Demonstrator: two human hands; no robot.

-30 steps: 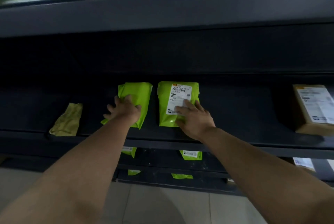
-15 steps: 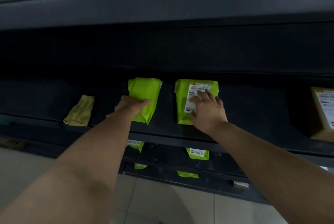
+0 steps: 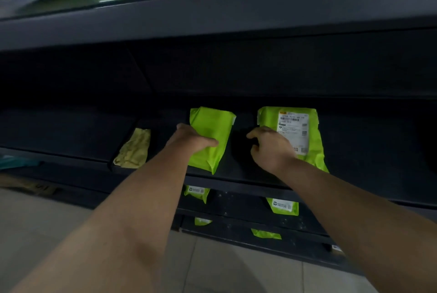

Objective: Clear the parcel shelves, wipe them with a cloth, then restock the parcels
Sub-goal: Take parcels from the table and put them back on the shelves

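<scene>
Two green parcels lie apart on the middle shelf (image 3: pixel 366 150), with a cloth (image 3: pixel 133 149) to their left. The left hand (image 3: pixel 194 141) grips the plain parcel (image 3: pixel 212 136), thumb across its top, while the right hand (image 3: pixel 272 148) curls at the labelled parcel's (image 3: pixel 295 131) left edge, its hold impossible to confirm. Each soft bag likely wants a firm edge grip and a level move, clear of the cloth.

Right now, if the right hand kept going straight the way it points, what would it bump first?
The right hand seems to grip the left edge of the labelled green parcel. Straight ahead is the dark gap beside the plain green parcel, so probably the shelf's back wall first, though depth is unclear.
</scene>
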